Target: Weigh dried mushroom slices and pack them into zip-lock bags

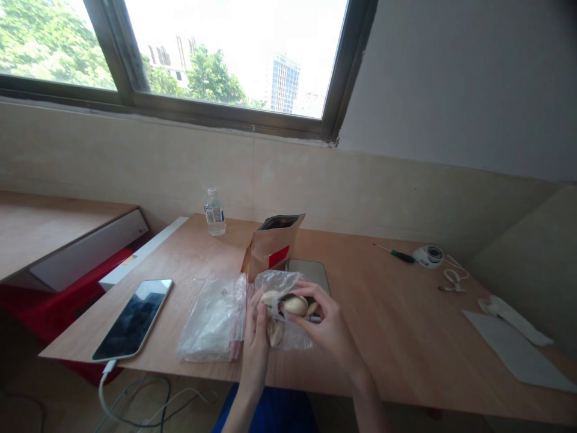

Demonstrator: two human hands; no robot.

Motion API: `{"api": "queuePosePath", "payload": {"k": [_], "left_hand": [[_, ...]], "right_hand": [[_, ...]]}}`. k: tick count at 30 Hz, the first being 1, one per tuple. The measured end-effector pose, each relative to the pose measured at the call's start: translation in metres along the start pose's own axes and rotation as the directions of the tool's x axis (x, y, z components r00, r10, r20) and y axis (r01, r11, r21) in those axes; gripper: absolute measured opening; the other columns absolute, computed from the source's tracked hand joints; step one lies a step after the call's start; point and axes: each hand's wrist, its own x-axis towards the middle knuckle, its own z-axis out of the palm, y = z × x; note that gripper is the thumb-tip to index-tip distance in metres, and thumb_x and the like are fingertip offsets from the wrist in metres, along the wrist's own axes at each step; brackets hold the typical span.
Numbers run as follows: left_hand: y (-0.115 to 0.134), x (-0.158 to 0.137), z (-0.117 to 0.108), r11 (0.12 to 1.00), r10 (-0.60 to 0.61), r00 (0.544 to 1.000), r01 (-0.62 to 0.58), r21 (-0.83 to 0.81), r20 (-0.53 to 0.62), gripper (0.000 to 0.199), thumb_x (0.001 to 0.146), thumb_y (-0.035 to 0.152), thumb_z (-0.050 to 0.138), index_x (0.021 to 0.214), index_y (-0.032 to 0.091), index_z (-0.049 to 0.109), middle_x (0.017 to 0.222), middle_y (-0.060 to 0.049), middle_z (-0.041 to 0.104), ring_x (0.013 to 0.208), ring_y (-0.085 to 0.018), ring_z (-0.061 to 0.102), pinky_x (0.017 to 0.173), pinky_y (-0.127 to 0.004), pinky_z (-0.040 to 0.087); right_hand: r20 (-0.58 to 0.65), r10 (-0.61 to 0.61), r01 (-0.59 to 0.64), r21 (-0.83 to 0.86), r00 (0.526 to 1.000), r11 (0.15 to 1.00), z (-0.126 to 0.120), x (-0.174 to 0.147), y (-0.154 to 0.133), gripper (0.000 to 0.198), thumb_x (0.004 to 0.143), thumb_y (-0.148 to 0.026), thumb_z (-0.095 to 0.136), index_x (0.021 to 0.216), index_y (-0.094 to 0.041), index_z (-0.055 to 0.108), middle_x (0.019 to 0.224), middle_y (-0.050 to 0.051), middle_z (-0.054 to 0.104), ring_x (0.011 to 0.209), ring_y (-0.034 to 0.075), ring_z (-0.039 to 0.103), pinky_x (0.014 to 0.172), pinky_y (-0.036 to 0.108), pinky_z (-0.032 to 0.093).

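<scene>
A clear plastic bag holding several cream-coloured lumps, whose kind I cannot make out, is between my hands above the front of the table. My left hand grips the bag's left side, thumb up. Curled at the bag's opening, my right hand has its thumb and fingers around some pale pieces. Just behind stands a brown paper pouch with a red label, its top open. A flat, light-topped device lies partly hidden behind the bag and my right hand. Clear zip bags lie left of my left hand.
On the left lies a phone with a white cable hanging over the edge. A water bottle stands at the back. To the right are a screwdriver, a white dome camera and a pale flat sheet.
</scene>
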Motion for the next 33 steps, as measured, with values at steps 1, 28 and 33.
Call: {"api": "queuePosePath", "payload": {"k": [1,28,33], "left_hand": [[-0.001,0.001,0.0,1.0,-0.018,1.0,0.018,-0.011,-0.013,0.043,0.089,0.049,0.042,0.124,0.026,0.054,0.135,-0.004,0.051,0.131,-0.02,0.038,0.111,-0.034,0.023],[-0.004,0.011,-0.016,0.892,-0.222,0.972,0.233,-0.386,0.074,0.055,0.087,0.047,0.047,0.138,0.032,0.035,0.141,-0.003,0.045,0.129,-0.018,0.042,0.104,-0.031,0.035],[-0.004,0.012,-0.015,0.862,-0.231,0.969,0.246,-0.443,0.088,0.059,0.086,0.044,0.05,0.14,0.03,0.032,0.137,-0.006,0.05,0.128,-0.021,0.043,0.103,-0.035,0.037]], "right_hand": [[-0.007,0.002,-0.002,0.001,1.0,1.0,-0.001,-0.002,-0.001,0.022,0.074,-0.026,0.07,0.095,-0.024,0.062,0.117,0.005,0.06,0.114,0.023,0.054,0.089,0.031,0.047],[0.177,-0.233,0.278,-0.303,0.956,0.912,-0.02,0.166,-0.044,0.034,0.076,-0.025,0.061,0.11,-0.022,0.06,0.098,0.002,0.065,0.087,0.016,0.059,0.075,0.027,0.045],[0.068,-0.288,0.296,-0.239,0.955,0.925,-0.014,0.171,-0.034,0.036,0.081,-0.034,0.059,0.116,-0.024,0.058,0.112,0.004,0.063,0.095,0.018,0.058,0.082,0.03,0.046]]}}
